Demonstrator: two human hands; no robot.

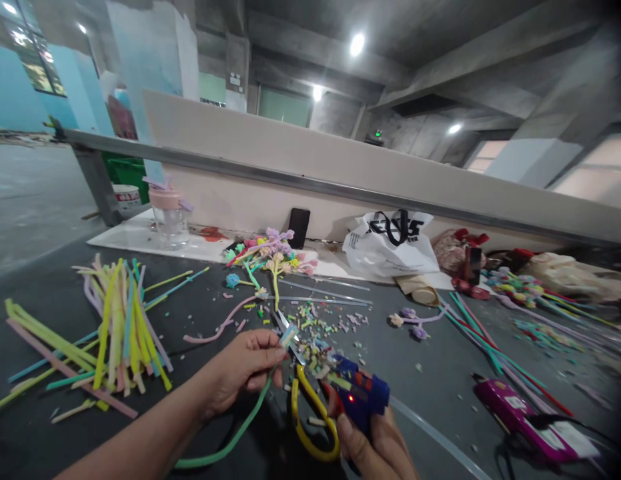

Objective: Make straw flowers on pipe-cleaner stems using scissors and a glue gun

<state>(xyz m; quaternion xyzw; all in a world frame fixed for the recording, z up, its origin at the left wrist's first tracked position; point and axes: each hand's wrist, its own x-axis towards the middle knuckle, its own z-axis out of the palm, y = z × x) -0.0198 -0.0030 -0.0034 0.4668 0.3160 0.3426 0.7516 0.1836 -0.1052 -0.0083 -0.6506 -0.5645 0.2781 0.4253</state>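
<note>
1. Right hand [375, 443] sat nearest the camera, 5 o'clock; fingers wrapped round blue glue gun [360, 410]; its red light [351, 398] was lit;
2. Left hand [245, 365], 7 o'clock, pinched short pale piece [289, 335] between thumb and finger; green stem [240, 435] trailed below those fingers;
3. Yellow-handled scissors [301, 371] lay between both hands, 6 o'clock;
4. Strip bundle [113, 320] sat at 8 o'clock; fuzzy flowers [277, 257] at 12 o'clock from left hand; purple device [510, 407] at 4 o'clock.

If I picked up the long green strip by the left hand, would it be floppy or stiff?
The green strip is probably bendy rather than stiff, because it makes a smooth curve below the left hand. It might feel light, since it's so thin. It probably wouldn't roll far, because it's curved.
</note>
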